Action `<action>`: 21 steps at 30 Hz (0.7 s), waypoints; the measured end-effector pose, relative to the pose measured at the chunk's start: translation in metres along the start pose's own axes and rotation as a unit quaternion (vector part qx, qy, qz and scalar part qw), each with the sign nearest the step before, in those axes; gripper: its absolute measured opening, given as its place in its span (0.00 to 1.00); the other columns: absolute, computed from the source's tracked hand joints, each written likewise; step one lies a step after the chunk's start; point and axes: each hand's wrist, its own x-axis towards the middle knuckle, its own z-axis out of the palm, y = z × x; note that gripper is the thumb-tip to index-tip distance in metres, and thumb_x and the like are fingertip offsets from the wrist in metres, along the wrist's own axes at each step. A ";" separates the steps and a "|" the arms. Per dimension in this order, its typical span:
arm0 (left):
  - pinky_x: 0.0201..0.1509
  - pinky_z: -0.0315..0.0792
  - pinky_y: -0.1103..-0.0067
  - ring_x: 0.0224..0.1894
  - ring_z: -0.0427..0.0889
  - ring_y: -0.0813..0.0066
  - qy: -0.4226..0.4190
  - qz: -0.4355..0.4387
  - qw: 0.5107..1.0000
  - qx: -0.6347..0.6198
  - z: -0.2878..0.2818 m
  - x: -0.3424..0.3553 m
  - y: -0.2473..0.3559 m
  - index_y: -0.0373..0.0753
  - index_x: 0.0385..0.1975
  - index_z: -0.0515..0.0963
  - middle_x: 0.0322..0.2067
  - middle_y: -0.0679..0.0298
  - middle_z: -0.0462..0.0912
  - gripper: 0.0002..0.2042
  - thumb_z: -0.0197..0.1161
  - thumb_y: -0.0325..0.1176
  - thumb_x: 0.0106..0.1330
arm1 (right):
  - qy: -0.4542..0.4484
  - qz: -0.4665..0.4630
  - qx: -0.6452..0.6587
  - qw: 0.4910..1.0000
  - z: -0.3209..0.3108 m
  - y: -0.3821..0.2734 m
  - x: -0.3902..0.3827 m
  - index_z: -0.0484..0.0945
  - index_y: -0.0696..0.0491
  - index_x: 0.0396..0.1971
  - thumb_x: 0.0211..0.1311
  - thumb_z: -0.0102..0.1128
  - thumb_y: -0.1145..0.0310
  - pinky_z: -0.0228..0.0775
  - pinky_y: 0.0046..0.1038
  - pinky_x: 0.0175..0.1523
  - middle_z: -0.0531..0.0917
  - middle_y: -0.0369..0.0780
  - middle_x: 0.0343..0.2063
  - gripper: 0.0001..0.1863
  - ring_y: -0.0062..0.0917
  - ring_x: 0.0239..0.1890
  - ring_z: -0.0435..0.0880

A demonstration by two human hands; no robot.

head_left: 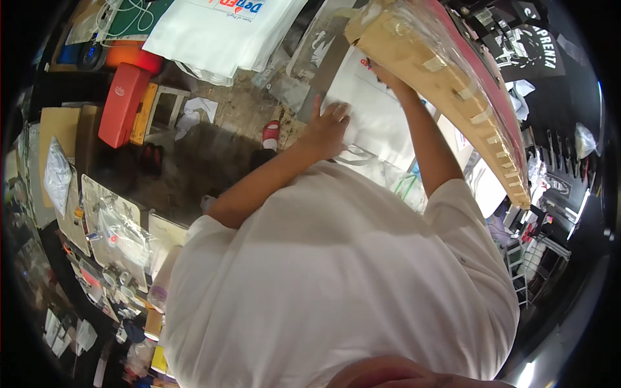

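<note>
A white fabric bag (378, 129) with coloured print and a strap lies flat on a grey surface under the overhang of a long, taped cardboard-covered board (440, 71) with a red top. My left hand (330, 126) rests on the bag's left part, its fingers apart and slightly bent on the fabric. My right hand (391, 77) reaches to the bag's upper part beside the board's edge, near the print; its fingers are partly hidden, and what they hold, if anything, cannot be made out.
A stack of printed white bags (207, 35) lies at upper left, near a red box (123, 103) and a small wooden stool (158, 113). A foot in a red sandal (270, 132) shows on the floor (233, 103). Cluttered boards and packets (116, 233) line the lower left.
</note>
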 end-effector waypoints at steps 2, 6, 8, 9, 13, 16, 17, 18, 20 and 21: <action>0.71 0.40 0.44 0.69 0.56 0.59 -0.008 -0.015 1.000 -0.010 0.001 -0.005 0.003 0.37 0.56 0.72 0.65 0.57 0.61 0.34 0.70 0.50 0.51 | -0.025 -0.015 0.021 0.999 0.010 -0.025 -0.020 0.81 0.49 0.32 0.47 0.67 0.66 0.75 0.38 0.46 0.84 0.42 0.30 0.10 0.39 0.36 0.84; 0.71 0.38 0.44 0.70 0.55 0.59 -0.034 -0.020 0.999 -0.011 -0.008 -0.001 0.004 0.37 0.57 0.71 0.65 0.56 0.61 0.35 0.70 0.50 0.51 | -0.032 -0.002 0.030 0.999 0.012 -0.023 -0.015 0.81 0.49 0.31 0.46 0.67 0.67 0.75 0.39 0.46 0.83 0.42 0.27 0.10 0.39 0.35 0.84; 0.71 0.37 0.44 0.70 0.55 0.60 -0.039 -0.013 0.999 0.007 -0.008 0.000 0.006 0.37 0.57 0.71 0.66 0.55 0.61 0.35 0.69 0.51 0.51 | -0.026 0.021 0.005 0.999 0.009 -0.013 0.006 0.82 0.48 0.33 0.46 0.66 0.65 0.75 0.40 0.47 0.84 0.43 0.27 0.11 0.39 0.37 0.84; 0.71 0.37 0.44 0.70 0.55 0.60 -0.040 -0.006 0.999 0.025 -0.009 0.002 0.007 0.37 0.57 0.71 0.66 0.55 0.61 0.35 0.69 0.51 0.52 | -0.024 0.034 -0.009 0.999 0.006 -0.008 0.015 0.82 0.47 0.34 0.47 0.65 0.63 0.75 0.40 0.47 0.84 0.44 0.27 0.12 0.40 0.37 0.84; 0.70 0.37 0.42 0.70 0.55 0.60 -0.077 -0.003 0.997 0.032 -0.010 0.013 0.009 0.37 0.58 0.70 0.66 0.56 0.60 0.35 0.68 0.52 0.52 | -0.027 0.061 -0.063 0.996 0.010 -0.005 0.018 0.83 0.44 0.39 0.47 0.61 0.62 0.76 0.39 0.48 0.84 0.45 0.32 0.16 0.40 0.39 0.84; 0.69 0.39 0.39 0.72 0.52 0.61 -0.090 -0.042 0.995 0.013 -0.007 0.013 0.008 0.39 0.61 0.67 0.68 0.57 0.59 0.37 0.68 0.52 0.53 | -0.055 0.150 -0.071 0.985 0.015 -0.029 -0.022 0.83 0.44 0.38 0.46 0.58 0.68 0.76 0.40 0.48 0.82 0.46 0.40 0.16 0.42 0.41 0.83; 0.69 0.39 0.39 0.72 0.52 0.61 -0.097 -0.030 0.995 0.016 -0.012 0.012 0.008 0.39 0.61 0.67 0.68 0.57 0.59 0.37 0.68 0.52 0.53 | -0.095 0.165 -0.034 0.981 -0.008 -0.044 -0.039 0.83 0.44 0.38 0.46 0.58 0.69 0.77 0.39 0.47 0.81 0.46 0.41 0.16 0.43 0.41 0.83; 0.68 0.39 0.38 0.72 0.52 0.61 -0.112 -0.051 0.992 0.006 -0.017 0.009 0.009 0.39 0.61 0.66 0.68 0.58 0.58 0.37 0.68 0.51 0.53 | -0.095 0.212 -0.014 0.972 -0.016 -0.031 -0.056 0.83 0.45 0.37 0.46 0.58 0.69 0.77 0.39 0.47 0.81 0.46 0.39 0.15 0.44 0.41 0.83; 0.68 0.39 0.37 0.73 0.50 0.62 -0.129 -0.064 0.990 -0.005 -0.028 0.007 0.013 0.39 0.62 0.65 0.69 0.60 0.56 0.38 0.68 0.51 0.54 | -0.073 0.293 0.015 0.953 -0.043 0.016 -0.097 0.84 0.45 0.33 0.47 0.58 0.69 0.76 0.41 0.47 0.81 0.47 0.38 0.12 0.44 0.40 0.82; 0.68 0.39 0.37 0.73 0.50 0.62 -0.134 -0.057 0.989 0.000 -0.025 0.004 0.014 0.39 0.62 0.65 0.69 0.60 0.56 0.38 0.68 0.51 0.54 | -0.055 0.324 0.027 0.944 -0.054 0.033 -0.114 0.85 0.44 0.31 0.48 0.57 0.68 0.76 0.42 0.47 0.82 0.48 0.38 0.10 0.44 0.41 0.82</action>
